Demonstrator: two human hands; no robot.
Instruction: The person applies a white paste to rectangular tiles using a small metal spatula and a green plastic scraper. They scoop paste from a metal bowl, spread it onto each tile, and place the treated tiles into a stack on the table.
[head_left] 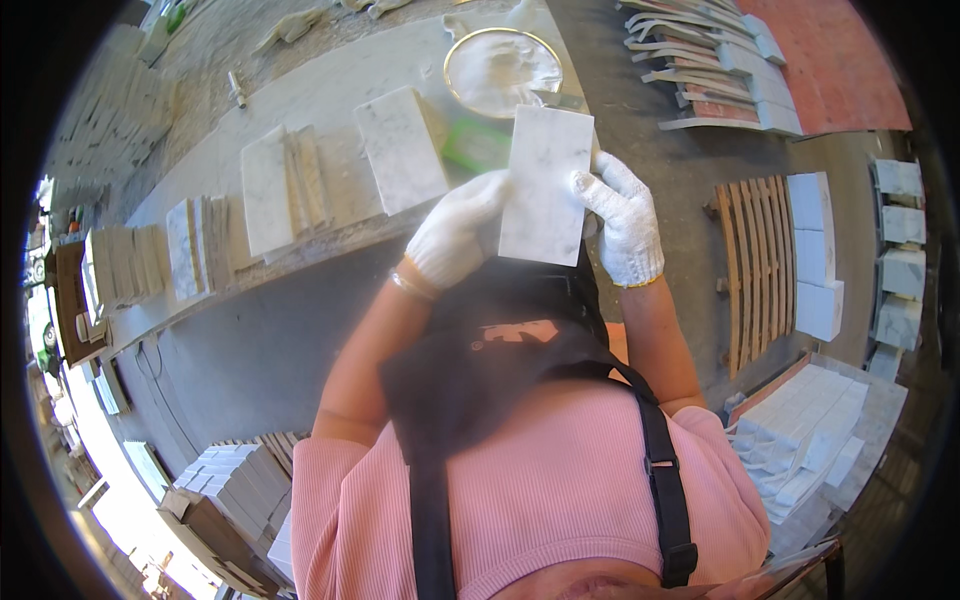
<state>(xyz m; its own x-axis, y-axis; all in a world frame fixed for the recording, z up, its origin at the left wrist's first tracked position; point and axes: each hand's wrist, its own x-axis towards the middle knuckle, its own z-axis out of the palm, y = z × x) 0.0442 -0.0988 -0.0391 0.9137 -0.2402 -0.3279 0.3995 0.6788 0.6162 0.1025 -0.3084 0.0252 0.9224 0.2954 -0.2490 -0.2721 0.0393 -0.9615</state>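
Observation:
A white, grey-veined marble tile (547,185) is held upright in front of me between both white-gloved hands. My left hand (455,228) grips its left edge, with the fingertips partly hidden. On the other side my right hand (622,215) pinches the right edge, thumb on the face and some fingers behind. Just beyond the tile, a round bowl (449,85) with a yellow rim holds white paste. A flat scraper-like blade (562,101) rests by its near edge. Left of the tile lies a blurred green object (475,145), beside a larger marble tile (402,150).
The long worktable (335,105) carries leaning tile stacks (268,195) toward the left. To the right on the floor are a slatted wooden pallet (757,270), white blocks (815,255) and a loaded stack of pale pieces (800,430). More stacked tiles (235,485) stand at lower left.

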